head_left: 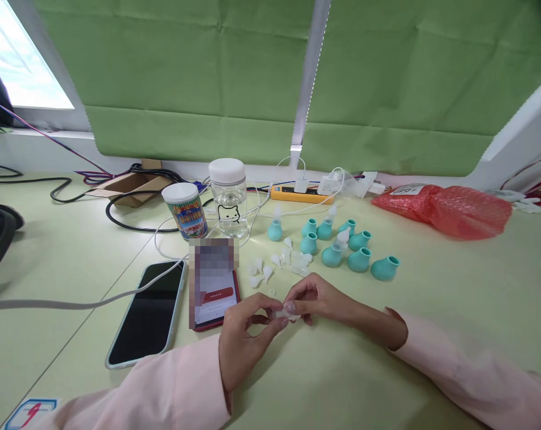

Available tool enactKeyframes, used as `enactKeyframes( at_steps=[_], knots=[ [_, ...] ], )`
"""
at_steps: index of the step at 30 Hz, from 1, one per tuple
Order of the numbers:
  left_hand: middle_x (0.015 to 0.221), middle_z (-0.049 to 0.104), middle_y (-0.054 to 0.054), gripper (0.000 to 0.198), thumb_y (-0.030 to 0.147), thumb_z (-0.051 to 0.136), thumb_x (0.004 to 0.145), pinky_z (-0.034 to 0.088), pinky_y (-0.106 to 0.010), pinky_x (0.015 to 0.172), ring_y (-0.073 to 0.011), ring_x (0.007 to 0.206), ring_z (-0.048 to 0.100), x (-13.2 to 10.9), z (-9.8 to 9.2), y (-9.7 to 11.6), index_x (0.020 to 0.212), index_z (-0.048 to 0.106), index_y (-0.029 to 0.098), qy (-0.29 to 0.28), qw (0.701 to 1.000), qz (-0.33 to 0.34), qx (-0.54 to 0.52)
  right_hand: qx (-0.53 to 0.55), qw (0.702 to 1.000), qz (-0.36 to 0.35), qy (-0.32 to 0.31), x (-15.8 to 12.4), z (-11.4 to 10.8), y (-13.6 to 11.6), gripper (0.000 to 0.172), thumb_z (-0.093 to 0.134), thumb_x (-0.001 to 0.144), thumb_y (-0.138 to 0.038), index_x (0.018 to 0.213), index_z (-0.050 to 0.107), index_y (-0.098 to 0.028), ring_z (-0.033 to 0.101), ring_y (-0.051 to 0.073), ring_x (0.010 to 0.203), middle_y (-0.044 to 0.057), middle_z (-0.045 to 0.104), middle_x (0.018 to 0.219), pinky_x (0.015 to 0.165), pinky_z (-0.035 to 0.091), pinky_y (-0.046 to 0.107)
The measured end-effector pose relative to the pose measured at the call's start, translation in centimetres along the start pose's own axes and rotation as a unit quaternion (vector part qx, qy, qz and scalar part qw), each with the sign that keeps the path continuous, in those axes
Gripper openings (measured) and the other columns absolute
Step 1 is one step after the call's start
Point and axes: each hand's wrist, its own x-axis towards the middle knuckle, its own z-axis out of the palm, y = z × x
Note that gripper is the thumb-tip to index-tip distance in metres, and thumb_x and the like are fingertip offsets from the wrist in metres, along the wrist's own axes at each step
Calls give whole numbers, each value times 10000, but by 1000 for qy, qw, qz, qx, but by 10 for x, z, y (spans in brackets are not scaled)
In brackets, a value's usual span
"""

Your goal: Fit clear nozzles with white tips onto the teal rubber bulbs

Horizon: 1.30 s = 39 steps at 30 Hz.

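Observation:
My left hand (248,337) and my right hand (317,298) meet low over the table, both pinching a small clear plastic piece (279,313). Fingers cover much of it. Just beyond them lie several loose translucent tips (267,273) and clear pieces (300,270). Farther back and to the right stand several teal bulbs (385,269) with open necks. Three of the bulbs carry a translucent tip, among them the leftmost bulb (274,230).
Left of my hands lie a lit phone (214,298) and a dark phone (149,316). Behind stand a printed can (187,215), a clear bottle (229,209), an orange power strip (288,194) with cables, an open carton (134,188) and a red plastic bag (449,209).

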Motion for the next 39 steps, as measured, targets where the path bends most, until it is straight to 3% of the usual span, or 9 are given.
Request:
enactKeyframes(
  at_steps=[7,11,13,16,18,23,27,34,39],
  knots=[
    [769,621,-35,218,234,497,800,503,-226,584,-142,682,573,-2,-2,-4,974,623,205,-21,999,22,28,-58,989,-83,109,-4,-4,-13,297,621,653,-421,643,636,-124,470,80,498,19,569,575,440,389,196],
    [737,604,-32,212,237,512,791,504,-223,572,-140,670,565,-2,-2,-6,956,639,203,-30,999,16,24,-186,948,-154,208,-8,-13,-23,183,587,699,-330,691,628,-151,536,123,603,40,617,669,505,433,226],
    [747,606,-32,199,237,529,777,510,-223,568,-138,668,565,-1,-2,-6,933,647,197,-23,1000,7,14,-282,902,-206,255,-12,-20,-28,142,558,724,-291,687,618,-168,533,123,588,32,617,665,508,435,237],
    [764,614,-29,195,231,573,738,523,-229,588,-144,698,573,-1,0,-7,914,651,198,-10,1000,-2,4,-430,789,-290,330,-20,-34,-38,118,533,740,-267,696,606,-185,514,129,556,29,600,631,511,422,261],
    [772,619,-28,215,209,597,708,529,-235,605,-150,719,577,-1,0,-7,916,649,199,-6,1000,-3,7,-511,719,-304,359,-24,-44,-43,116,523,748,-270,736,608,-192,524,146,592,42,605,674,524,416,274],
    [781,633,-28,232,184,592,694,534,-229,605,-147,710,581,-1,2,-7,920,645,194,-2,1000,-5,22,-674,613,-240,336,-18,-58,-37,258,483,781,-293,989,575,-172,493,241,885,91,596,983,679,411,346],
    [784,638,-36,238,191,587,703,533,-237,621,-148,714,580,0,2,-7,935,637,172,-4,999,-20,26,-776,532,-164,295,-4,-55,-20,355,442,806,-297,1130,488,-157,407,315,1016,125,495,1176,827,283,502],
    [748,616,-29,216,175,583,694,524,-224,613,-143,699,573,0,1,-5,905,632,163,-6,1000,-17,22,-797,501,-119,316,11,-55,3,250,366,830,-126,1003,540,-177,442,265,953,117,576,1026,881,108,587],
    [760,608,-30,215,178,576,702,517,-227,623,-145,714,565,0,1,-4,913,616,166,-13,1000,-18,20,-778,509,-150,337,14,-62,8,217,385,805,-56,853,568,-163,473,226,896,76,610,875,875,135,543]
  ],
)
